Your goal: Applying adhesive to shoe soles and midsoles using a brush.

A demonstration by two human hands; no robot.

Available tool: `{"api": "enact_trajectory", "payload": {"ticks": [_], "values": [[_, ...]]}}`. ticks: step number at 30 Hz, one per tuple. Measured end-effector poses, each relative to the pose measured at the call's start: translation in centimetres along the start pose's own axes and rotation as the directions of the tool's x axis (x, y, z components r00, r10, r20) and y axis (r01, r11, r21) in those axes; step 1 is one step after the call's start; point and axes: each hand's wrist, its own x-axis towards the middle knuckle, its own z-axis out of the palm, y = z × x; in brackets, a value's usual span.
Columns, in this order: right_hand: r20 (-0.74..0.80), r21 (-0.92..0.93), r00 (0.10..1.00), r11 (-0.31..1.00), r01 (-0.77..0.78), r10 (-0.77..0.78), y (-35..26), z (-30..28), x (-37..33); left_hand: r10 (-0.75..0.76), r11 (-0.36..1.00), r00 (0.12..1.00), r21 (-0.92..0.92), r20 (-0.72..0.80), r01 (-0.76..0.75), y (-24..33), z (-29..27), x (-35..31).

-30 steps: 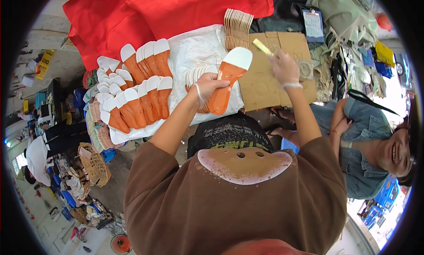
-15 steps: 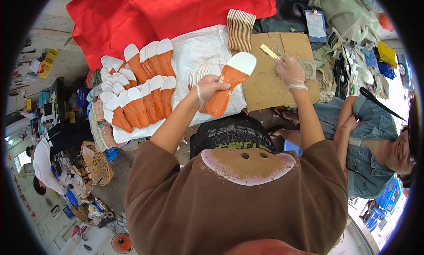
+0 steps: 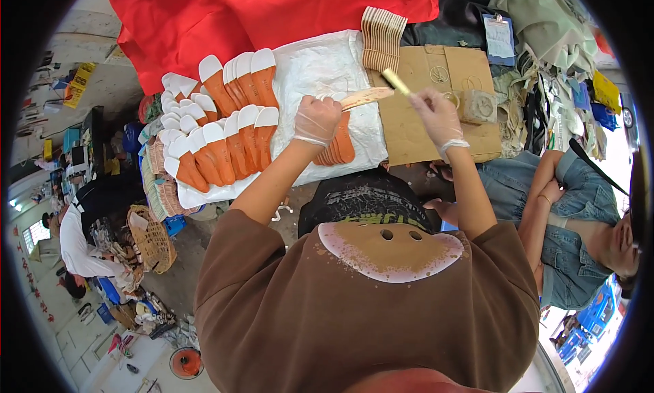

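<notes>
My left hand (image 3: pixel 317 118), in a thin clear glove, holds a tan shoe insole (image 3: pixel 366 97) edge-on above a small stack of orange insoles (image 3: pixel 337 144) on the white sheet (image 3: pixel 315 69). My right hand (image 3: pixel 436 116), also gloved, grips a small yellow-tipped brush (image 3: pixel 396 82) just right of the insole's tip, over the brown cardboard (image 3: pixel 436 86). Rows of orange-and-white insoles (image 3: pixel 221 131) lie overlapped at the left of the sheet.
A stack of tan insoles (image 3: pixel 381 35) stands at the cardboard's far edge. Red cloth (image 3: pixel 259 15) covers the back. A person in a denim top (image 3: pixel 579 223) sits at my right. A wicker basket (image 3: pixel 153 240) and another person (image 3: pixel 82 236) are on the left.
My left hand has lifted the insole off the pile and turned it from its orange face to edge-on. My right hand with the brush has come in closer to it.
</notes>
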Motion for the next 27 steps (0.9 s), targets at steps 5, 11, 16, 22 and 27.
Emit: {"api": "enact_trajectory", "payload": {"ticks": [5, 11, 16, 22, 27], "values": [[0.113, -0.186, 0.970, 0.954, 0.234, -0.216, -3.0, 3.1, -2.4, 0.098, 0.991, 0.994, 0.092, -0.053, -0.093, -1.0, 0.0, -0.1], [0.195, -0.361, 0.976, 0.919, 0.160, -0.093, -1.4, 1.7, -2.6, 0.154, 0.986, 0.966, 0.092, -0.207, -0.138, -3.1, -1.7, -0.6], [0.255, -0.245, 0.966, 0.963, 0.113, -0.048, -1.2, -1.0, -3.7, 0.154, 0.988, 0.934, 0.053, -0.322, -0.145, -4.4, -3.5, -1.1], [0.100, -0.044, 0.954, 0.956, 0.290, -0.284, -4.5, -1.1, -6.2, 0.200, 0.978, 0.898, 0.134, -0.393, -0.159, -5.0, -5.3, -1.2], [0.068, -0.062, 0.902, 0.900, 0.431, -0.427, -3.8, -1.2, -6.3, 0.156, 0.987, 0.843, 0.122, -0.516, -0.108, -5.3, -6.6, -0.7]]}}
